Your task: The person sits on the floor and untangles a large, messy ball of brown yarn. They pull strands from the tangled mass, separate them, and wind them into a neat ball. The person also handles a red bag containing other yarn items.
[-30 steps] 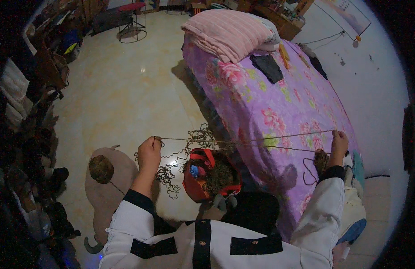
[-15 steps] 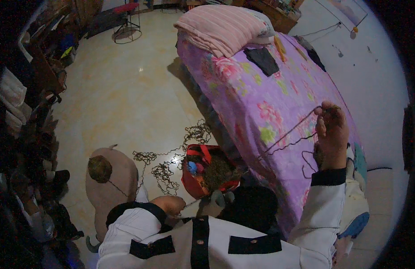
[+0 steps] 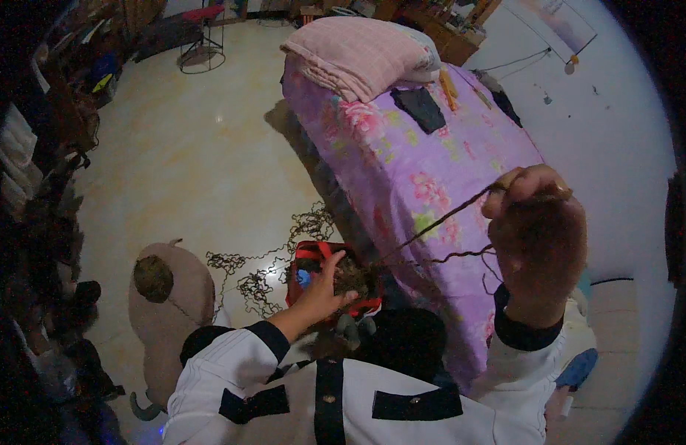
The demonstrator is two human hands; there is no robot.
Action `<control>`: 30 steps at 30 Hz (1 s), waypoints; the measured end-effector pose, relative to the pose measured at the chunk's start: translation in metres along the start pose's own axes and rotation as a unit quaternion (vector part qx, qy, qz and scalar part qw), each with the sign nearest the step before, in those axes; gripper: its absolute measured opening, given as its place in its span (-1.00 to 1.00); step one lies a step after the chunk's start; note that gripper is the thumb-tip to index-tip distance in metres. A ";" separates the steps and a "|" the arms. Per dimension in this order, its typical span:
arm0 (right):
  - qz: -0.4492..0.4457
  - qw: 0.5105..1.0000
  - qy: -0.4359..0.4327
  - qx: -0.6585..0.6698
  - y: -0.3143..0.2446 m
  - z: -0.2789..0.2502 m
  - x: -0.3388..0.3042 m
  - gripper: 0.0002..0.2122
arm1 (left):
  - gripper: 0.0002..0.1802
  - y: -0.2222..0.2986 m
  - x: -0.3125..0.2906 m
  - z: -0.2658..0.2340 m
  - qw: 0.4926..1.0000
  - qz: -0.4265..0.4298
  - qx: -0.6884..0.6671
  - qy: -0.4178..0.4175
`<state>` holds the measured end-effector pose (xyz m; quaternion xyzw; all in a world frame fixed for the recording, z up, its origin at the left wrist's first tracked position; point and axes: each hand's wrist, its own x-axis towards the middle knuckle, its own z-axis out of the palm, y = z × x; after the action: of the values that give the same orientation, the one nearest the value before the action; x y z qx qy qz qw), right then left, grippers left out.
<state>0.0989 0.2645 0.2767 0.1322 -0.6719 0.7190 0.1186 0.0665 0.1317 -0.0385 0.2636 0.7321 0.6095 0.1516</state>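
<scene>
My right hand [image 3: 539,230] is raised over the bed on the right, its fingers closed on dark brown yarn [image 3: 448,216]. One strand runs tautly from it down toward the red bag; a second, wavier strand hangs below. Low in the middle, my left hand [image 3: 324,291] reaches over the red bag [image 3: 295,295], its visible fingers apart, at a brown tangle of yarn [image 3: 352,276] inside. Something blue [image 3: 304,279] also shows in the bag. Loose crinkled yarn [image 3: 257,293] lies spread on the floor beside it.
A brown yarn ball [image 3: 153,279] rests on a beige cushioned seat [image 3: 172,326] at left. The bed [image 3: 387,178] has a purple floral cover, a folded pink quilt [image 3: 365,55] and a dark cloth [image 3: 420,110]. A stool [image 3: 202,44] stands far off on the tiled floor.
My left hand has moved forward and right, from near my body to the bag. My right hand has turned and come closer, still holding the yarn. The view has shifted slightly.
</scene>
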 end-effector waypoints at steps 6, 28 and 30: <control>-0.010 1.000 0.017 -0.020 0.003 -0.003 0.014 -0.58 | -0.82 0.026 0.015 -0.026 0.992 -0.025 -0.095 -0.075; -0.193 0.334 0.069 -0.920 0.017 -0.184 0.010 -0.89 | -0.84 -0.041 0.019 -0.075 0.964 -0.163 0.032 0.209; -0.203 0.314 0.064 -0.925 0.016 -0.196 0.006 -0.90 | -0.83 -0.045 0.020 -0.074 0.968 -0.126 0.041 0.212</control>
<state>0.0813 0.4592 0.2515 0.0226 -0.8416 -0.4120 0.3485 0.0010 0.0779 -0.0649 0.0398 0.7992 0.5970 0.0579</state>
